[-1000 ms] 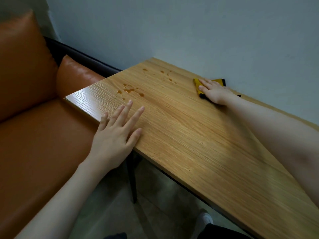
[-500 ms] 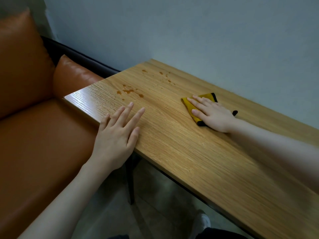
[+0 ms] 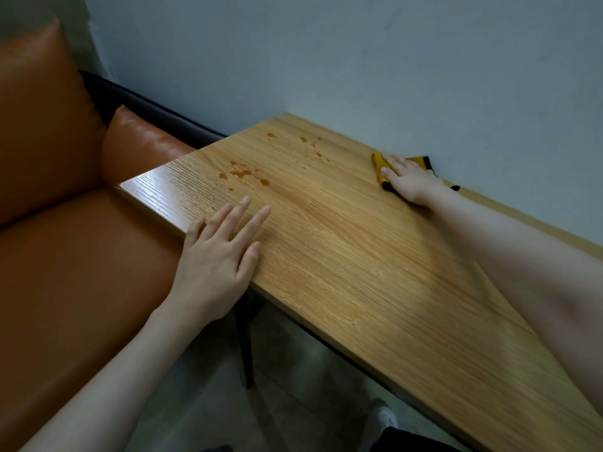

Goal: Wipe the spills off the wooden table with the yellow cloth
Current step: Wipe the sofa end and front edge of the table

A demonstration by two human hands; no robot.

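A long wooden table [image 3: 359,256] runs along the wall. Brown spills [image 3: 243,175] lie near its far left end, and a scatter of smaller drops [image 3: 313,146] sits closer to the wall. The yellow cloth [image 3: 379,166], edged in black, lies flat at the table's back edge by the wall. My right hand [image 3: 408,179] presses down on it, covering most of it. My left hand [image 3: 218,256] rests flat on the table's near edge, fingers spread, holding nothing, just short of the spills.
An orange leather sofa [image 3: 65,256] with a cushion [image 3: 140,148] butts against the table's left end. A grey wall [image 3: 391,76] borders the table's far side. A black table leg [image 3: 246,347] and a shoe [image 3: 380,415] show below on the floor.
My right hand slid the cloth toward the table's middle half a second ago and has now pushed it back to the wall edge. My left hand has stayed in place.
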